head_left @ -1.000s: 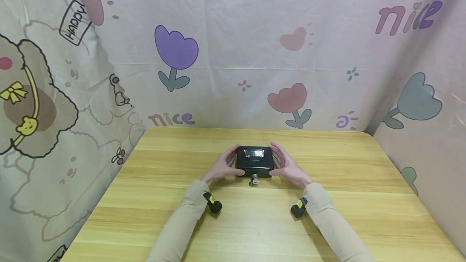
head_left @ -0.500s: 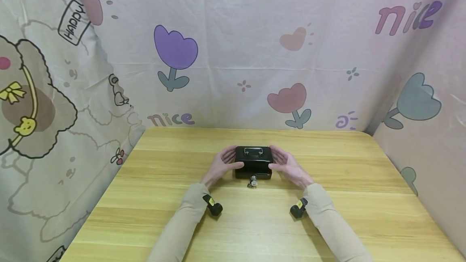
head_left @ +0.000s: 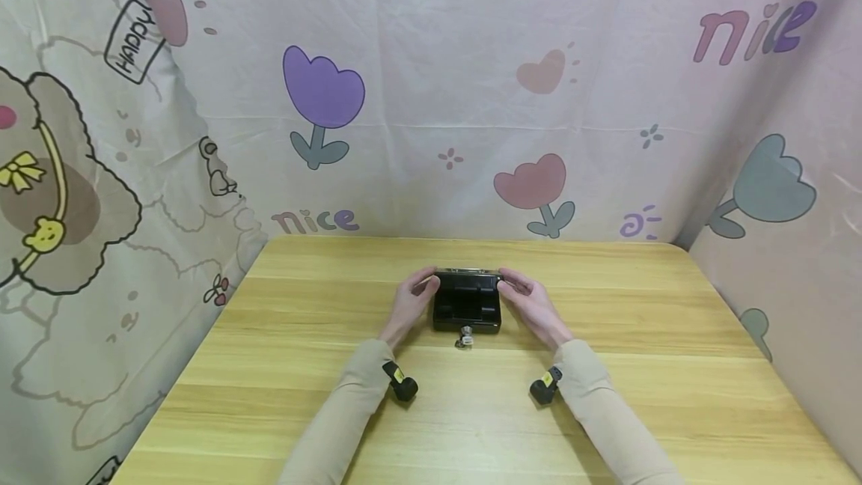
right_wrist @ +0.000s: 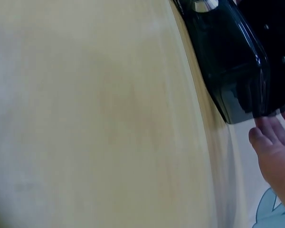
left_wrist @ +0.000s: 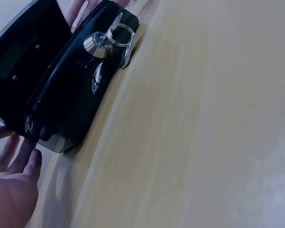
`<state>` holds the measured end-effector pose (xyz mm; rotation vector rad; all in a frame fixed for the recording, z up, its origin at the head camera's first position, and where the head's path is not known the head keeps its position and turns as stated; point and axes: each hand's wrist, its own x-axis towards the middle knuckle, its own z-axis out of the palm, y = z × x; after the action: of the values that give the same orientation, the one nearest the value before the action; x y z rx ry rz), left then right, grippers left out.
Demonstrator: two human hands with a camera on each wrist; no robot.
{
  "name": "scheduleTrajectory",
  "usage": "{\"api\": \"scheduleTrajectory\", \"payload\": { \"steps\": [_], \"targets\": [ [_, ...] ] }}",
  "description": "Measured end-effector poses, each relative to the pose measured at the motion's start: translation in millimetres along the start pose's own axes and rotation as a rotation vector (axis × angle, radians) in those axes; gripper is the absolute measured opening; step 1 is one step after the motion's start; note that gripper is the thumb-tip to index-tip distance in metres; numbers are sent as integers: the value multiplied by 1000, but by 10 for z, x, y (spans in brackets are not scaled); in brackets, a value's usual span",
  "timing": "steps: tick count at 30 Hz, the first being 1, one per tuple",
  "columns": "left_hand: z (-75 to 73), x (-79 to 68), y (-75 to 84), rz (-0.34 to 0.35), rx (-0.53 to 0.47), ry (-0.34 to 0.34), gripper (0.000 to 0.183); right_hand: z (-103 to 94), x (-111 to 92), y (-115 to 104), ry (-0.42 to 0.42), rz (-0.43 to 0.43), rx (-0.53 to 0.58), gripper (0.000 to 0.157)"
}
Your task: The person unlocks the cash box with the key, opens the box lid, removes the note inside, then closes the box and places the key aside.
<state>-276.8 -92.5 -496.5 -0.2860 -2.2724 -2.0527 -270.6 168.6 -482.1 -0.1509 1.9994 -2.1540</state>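
A small black metal cash box (head_left: 467, 324) sits on the wooden table with its lid (head_left: 466, 281) raised and tipped back. Its dark inside shows, divided into compartments. Keys (head_left: 465, 337) on a ring hang from the front lock, seen closer as a key ring (left_wrist: 123, 35) in the left wrist view. My left hand (head_left: 408, 305) holds the lid's left edge, thumb in front and fingers towards the back. At the opposite edge my right hand (head_left: 535, 309) holds the lid the same way. In the right wrist view its fingers (right_wrist: 270, 130) touch the box's end.
The light wooden table (head_left: 323, 305) reaches back to a printed fabric curtain (head_left: 431, 96), which also hangs along both sides. Small black wrist cameras, one left (head_left: 402, 386) and one right (head_left: 544, 388), are worn over beige sleeves.
The cash box lid has swung up and back from shut, both hands rising with it. The box's inside now shows. The base and keys stay about where they were.
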Motion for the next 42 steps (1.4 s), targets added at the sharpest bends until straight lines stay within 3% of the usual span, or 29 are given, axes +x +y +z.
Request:
{"api": "scheduleTrajectory", "payload": {
  "steps": [6, 12, 17, 20, 26, 33, 42],
  "targets": [
    [35, 9, 13, 9, -8, 4, 44, 127, 25, -32, 129, 16, 65, 54],
    [28, 3, 1, -13, -82, 5, 48, 219, 60, -33, 243, -10, 172, 28],
    [24, 19, 5, -23, -120, -10, 52, 235, 79, -29, 316, -29, 208, 18],
    [29, 15, 20, -53, -137, -18, 53, 242, 89, -22, 335, -22, 225, 24],
    [57, 5, 32, -57, -80, -35, 50, 233, 95, 7, 315, 0, 228, 55],
    [74, 11, 11, -29, -116, -83, 54, 242, 85, 21, 246, -10, 232, 60],
    [74, -6, -10, -30, -118, -87, 56, 238, 87, 34, 233, -9, 223, 60]
  ]
}}
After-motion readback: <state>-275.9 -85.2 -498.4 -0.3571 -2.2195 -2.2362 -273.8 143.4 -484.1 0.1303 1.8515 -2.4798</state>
